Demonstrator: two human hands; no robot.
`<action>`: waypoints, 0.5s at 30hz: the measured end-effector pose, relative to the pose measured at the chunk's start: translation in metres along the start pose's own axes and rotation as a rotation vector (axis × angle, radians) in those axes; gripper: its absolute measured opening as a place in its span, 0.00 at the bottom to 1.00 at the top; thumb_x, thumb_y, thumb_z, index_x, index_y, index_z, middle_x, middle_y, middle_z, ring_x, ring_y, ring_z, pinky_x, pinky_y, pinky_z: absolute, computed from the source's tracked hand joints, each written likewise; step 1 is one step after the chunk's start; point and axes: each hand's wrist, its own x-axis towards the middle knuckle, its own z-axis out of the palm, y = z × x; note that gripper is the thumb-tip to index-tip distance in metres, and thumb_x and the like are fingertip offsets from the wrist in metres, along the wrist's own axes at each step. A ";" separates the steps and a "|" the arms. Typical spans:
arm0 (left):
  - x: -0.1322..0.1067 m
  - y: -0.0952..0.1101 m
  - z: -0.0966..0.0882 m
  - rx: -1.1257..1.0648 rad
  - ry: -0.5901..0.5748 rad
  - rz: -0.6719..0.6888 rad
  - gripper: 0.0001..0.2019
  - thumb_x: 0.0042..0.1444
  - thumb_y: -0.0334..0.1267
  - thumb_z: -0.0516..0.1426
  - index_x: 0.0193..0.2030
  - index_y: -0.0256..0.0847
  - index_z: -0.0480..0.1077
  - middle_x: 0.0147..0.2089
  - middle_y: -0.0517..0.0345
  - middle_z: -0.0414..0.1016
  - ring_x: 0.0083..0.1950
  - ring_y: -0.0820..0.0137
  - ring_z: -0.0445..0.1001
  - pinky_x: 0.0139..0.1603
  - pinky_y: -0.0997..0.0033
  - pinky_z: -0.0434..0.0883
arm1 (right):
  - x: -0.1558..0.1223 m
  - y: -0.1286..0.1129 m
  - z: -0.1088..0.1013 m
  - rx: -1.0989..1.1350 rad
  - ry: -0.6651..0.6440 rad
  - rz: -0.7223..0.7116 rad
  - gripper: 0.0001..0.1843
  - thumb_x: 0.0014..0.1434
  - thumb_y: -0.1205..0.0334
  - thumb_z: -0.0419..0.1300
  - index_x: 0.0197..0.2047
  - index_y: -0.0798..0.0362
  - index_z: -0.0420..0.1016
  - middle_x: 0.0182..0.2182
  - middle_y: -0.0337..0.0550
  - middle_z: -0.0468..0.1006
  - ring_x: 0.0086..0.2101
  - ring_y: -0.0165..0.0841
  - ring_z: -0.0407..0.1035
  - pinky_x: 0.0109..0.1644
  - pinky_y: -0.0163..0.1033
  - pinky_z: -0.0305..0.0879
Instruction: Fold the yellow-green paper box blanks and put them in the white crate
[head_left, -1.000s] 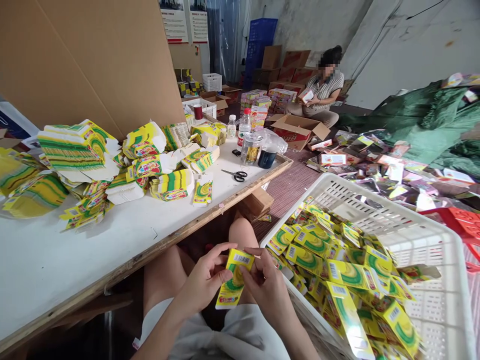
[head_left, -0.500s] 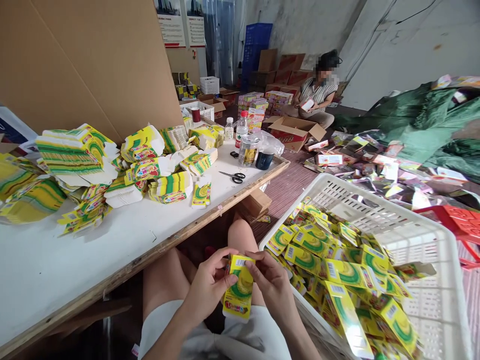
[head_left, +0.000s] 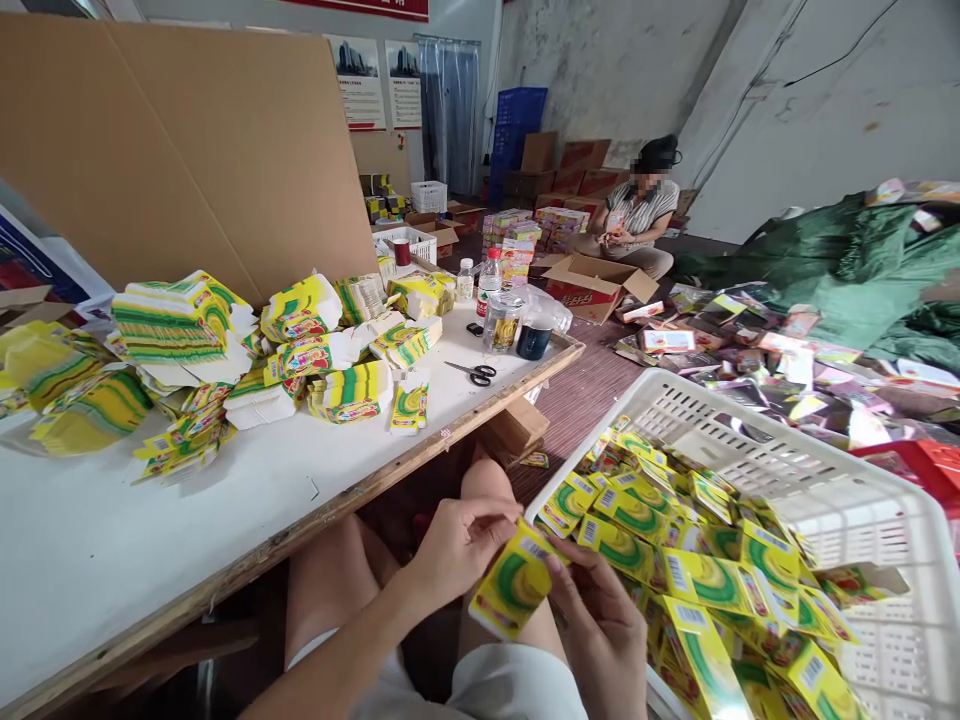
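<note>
Over my lap is a small yellow and green carton [head_left: 512, 583], tilted, with a barcode near its top end. My right hand [head_left: 604, 615] grips its right edge between thumb and fingers. At the upper left corner of the carton, my left hand [head_left: 466, 545] is closed, its thumb and fingertips pinched against the edge. Just right of my hands stands a white plastic basket [head_left: 750, 425] heaped with similar cartons [head_left: 694, 575]. On the white table [head_left: 247, 500] to my left lie stacks of flat yellow cartons [head_left: 176, 325] and one single flat carton [head_left: 410, 402].
Scissors [head_left: 474, 373], a dark mug [head_left: 534, 341], a jar [head_left: 502, 325] and a red-capped bottle [head_left: 490, 280] stand or lie near the table's right end. Behind them a person [head_left: 637, 215] sits by an open cardboard box [head_left: 596, 285]. Loose packaging [head_left: 795, 350] covers the floor at right.
Both hands and the carton have moved right towards the basket, and the carton has tilted from upright. My left thumb has left the carton's front. The view has shifted a little.
</note>
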 end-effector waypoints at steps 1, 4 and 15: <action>0.009 -0.003 -0.008 0.087 0.048 -0.010 0.16 0.62 0.41 0.59 0.54 0.39 0.74 0.47 0.50 0.84 0.46 0.62 0.82 0.46 0.68 0.77 | 0.004 0.000 -0.006 0.069 0.109 -0.022 0.17 0.53 0.50 0.71 0.43 0.49 0.80 0.34 0.41 0.81 0.33 0.35 0.75 0.38 0.38 0.72; 0.044 -0.018 -0.045 0.391 0.302 -0.100 0.21 0.63 0.38 0.58 0.62 0.38 0.65 0.56 0.44 0.77 0.54 0.61 0.78 0.55 0.63 0.74 | 0.015 0.010 -0.022 0.298 0.349 -0.069 0.15 0.56 0.51 0.69 0.46 0.42 0.76 0.35 0.36 0.80 0.31 0.32 0.75 0.38 0.39 0.73; 0.107 -0.084 -0.105 0.853 0.661 -0.518 0.18 0.64 0.42 0.59 0.58 0.39 0.69 0.61 0.47 0.70 0.59 0.56 0.72 0.57 0.46 0.72 | -0.038 0.065 0.031 0.327 -0.034 0.518 0.25 0.44 0.48 0.74 0.44 0.48 0.78 0.28 0.37 0.81 0.23 0.31 0.70 0.27 0.35 0.66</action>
